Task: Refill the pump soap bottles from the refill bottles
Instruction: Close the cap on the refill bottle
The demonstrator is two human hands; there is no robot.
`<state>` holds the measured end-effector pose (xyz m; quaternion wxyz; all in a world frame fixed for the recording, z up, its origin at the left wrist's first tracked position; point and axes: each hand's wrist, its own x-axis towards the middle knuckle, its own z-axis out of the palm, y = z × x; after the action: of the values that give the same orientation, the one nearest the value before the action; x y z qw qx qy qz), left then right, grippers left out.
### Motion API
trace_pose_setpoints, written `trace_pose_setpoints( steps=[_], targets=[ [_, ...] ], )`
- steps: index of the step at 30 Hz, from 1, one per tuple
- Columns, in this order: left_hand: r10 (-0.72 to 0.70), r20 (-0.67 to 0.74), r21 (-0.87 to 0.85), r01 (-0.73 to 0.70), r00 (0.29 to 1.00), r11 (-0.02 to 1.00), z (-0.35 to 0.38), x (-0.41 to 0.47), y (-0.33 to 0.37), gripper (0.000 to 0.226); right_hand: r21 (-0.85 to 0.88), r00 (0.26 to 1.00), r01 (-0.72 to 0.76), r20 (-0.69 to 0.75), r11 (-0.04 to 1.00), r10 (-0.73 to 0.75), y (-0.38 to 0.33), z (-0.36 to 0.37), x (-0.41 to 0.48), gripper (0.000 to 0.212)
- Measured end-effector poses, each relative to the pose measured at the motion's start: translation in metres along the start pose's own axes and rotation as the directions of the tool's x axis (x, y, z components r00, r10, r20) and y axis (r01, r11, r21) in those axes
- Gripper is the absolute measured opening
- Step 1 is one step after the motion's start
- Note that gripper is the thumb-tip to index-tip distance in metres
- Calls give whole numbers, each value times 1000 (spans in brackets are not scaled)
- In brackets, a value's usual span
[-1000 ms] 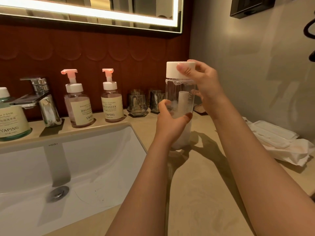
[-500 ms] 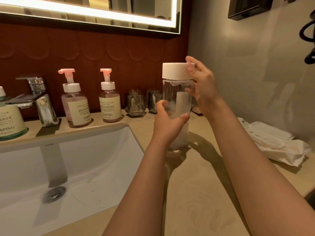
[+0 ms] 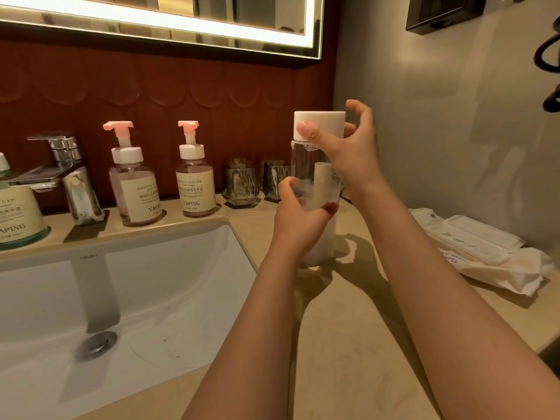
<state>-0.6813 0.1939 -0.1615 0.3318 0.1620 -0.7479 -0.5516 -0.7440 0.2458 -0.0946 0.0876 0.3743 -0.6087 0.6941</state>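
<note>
Right hand (image 3: 348, 153) is found clamped on the white cap (image 3: 319, 122) of the refill bottle (image 3: 306, 165). The thumb is pressed on the cap's near face, the fingers are curled behind it, and one finger is raised clear. Left hand (image 3: 300, 219) is wrapped round the lower body of the same bottle. The bottle is held upright just right of the sink (image 3: 181, 283), and its base appears to rest on the desk (image 3: 348, 344). Milky liquid is noted in its lower part and foam under the cap.

The step in hand is judged to be unscrewing the cap. It is advised that:

- the body be held fixed by the left hand and only the cap be turned;
- the clear wall be squeezed lightly, so that the contents are not forced upward as the thread releases;
- the base be kept down on the desk and the cap be lifted straight off.

Two pump bottles (image 3: 133, 189) are recorded behind the sink, at its back rim, with their pumps fitted. These are to be opened before anything is poured.
</note>
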Motion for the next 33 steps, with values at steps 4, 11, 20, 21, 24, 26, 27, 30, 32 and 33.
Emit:
trace_pose_setpoints(
  steps=[4,11,20,21,24,26,27,30,32,33],
  targets=[
    [-9,3,-4,9,1000,1000,0,0,1,67,29,996,-64,64,998,62,1,-1,2,79],
    [0,-88,74,7,996,997,4,-6,6,70,-159,993,12,-114,987,-30,-1,9,-3,69],
    [-37,-63,91,43,997,995,2,-5,5,76,-124,999,-46,9,991,47,4,5,-4,67],
    [-33,-68,94,39,997,995,2,-6,5,76,-149,999,-35,-9,988,34,4,6,-4,65],
    [-23,-100,104,34,995,994,4,-6,7,75,-246,995,-22,-99,969,-2,5,9,-6,63],
    [-15,-119,119,29,993,992,6,-7,7,75,-267,989,-40,-149,963,0,4,11,-7,63],
    [-10,-129,124,26,992,992,7,-7,7,74,-268,985,-51,-174,962,4,4,12,-7,63],
    [10,-164,147,15,986,989,9,-7,6,69,-280,969,-73,-245,957,2,3,15,-8,61],
    [26,-195,178,9,980,984,11,-7,5,66,-290,959,-87,-283,953,1,3,17,-9,60],
    [36,-210,193,5,977,981,13,-7,4,64,-298,956,-92,-294,950,0,3,17,-9,60]
  ],
)
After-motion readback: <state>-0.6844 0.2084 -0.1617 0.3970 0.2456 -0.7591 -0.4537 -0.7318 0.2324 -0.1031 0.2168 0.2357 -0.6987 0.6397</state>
